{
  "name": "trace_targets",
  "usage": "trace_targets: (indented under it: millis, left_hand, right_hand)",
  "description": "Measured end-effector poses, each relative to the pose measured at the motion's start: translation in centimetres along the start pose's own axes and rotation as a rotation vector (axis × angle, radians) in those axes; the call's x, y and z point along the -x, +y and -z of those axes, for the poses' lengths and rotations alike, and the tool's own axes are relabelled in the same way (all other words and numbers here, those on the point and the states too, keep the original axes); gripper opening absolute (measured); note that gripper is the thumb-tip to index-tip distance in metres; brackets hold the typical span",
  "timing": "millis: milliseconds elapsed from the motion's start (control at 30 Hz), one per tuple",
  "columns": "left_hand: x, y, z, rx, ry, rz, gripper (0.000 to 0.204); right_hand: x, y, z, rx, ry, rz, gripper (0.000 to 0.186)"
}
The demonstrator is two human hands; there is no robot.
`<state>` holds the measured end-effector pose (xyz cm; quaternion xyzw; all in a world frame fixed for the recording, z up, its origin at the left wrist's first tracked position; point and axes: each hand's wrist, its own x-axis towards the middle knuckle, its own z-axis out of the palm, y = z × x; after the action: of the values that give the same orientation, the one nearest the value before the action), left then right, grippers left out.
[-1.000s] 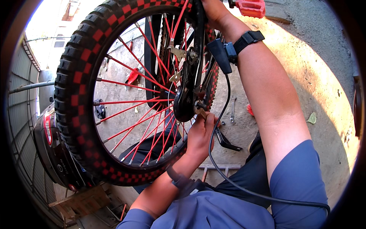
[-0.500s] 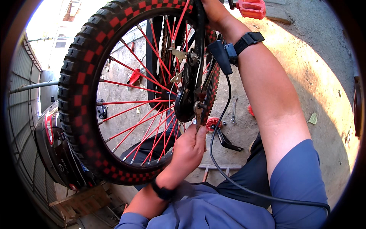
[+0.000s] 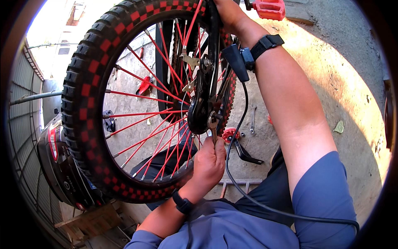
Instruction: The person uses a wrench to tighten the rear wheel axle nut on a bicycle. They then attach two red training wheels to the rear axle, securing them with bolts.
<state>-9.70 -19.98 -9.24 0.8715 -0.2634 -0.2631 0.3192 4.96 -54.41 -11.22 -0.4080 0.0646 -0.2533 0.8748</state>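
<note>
A bicycle wheel with red spokes and a black and red checked tyre fills the left and centre. My left hand grips a metal wrench whose head sits on the axle nut, beside a black chain guard. My right hand is at the top, wrapped round the black frame, its fingertips partly hidden. A red pedal is just right of it.
On the concrete floor lie a spanner, a red small wheel, a black bracket and a red item. A dark car and corrugated metal wall stand left, a wooden board below.
My left hand has moved down from the axle, and the wrench has swung more upright, showing more of the small red wheel behind it. My right hand stays on the frame.
</note>
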Motion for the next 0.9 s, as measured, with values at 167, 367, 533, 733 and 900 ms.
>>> trace_targets:
  millis: [167, 367, 533, 733, 900]
  left_hand:
    - [0.4, 0.3, 0.4, -0.004, -0.025, 0.054, 0.019]
    - [-0.1, 0.1, -0.2, 0.045, -0.066, 0.119, 0.022]
    - [-2.5, -1.3, -2.5, 0.171, -0.049, 0.124, 0.027]
    - [-4.7, -1.2, -4.7, 0.430, 0.014, 0.098, 0.030]
    - [-4.1, -1.0, -3.5, 0.294, 0.033, 0.055, 0.029]
  right_hand:
    - [-0.4, 0.2, 0.3, -0.066, -0.010, -0.083, 0.072]
    - [-0.8, 0.6, 0.8, -0.102, -0.069, -0.082, 0.071]
    - [-1.2, 0.9, 1.1, -0.110, -0.089, -0.068, 0.071]
    - [-0.5, 0.4, 0.3, -0.102, -0.049, -0.068, 0.072]
    - [-0.8, 0.5, 1.1, -0.063, -0.049, -0.076, 0.071]
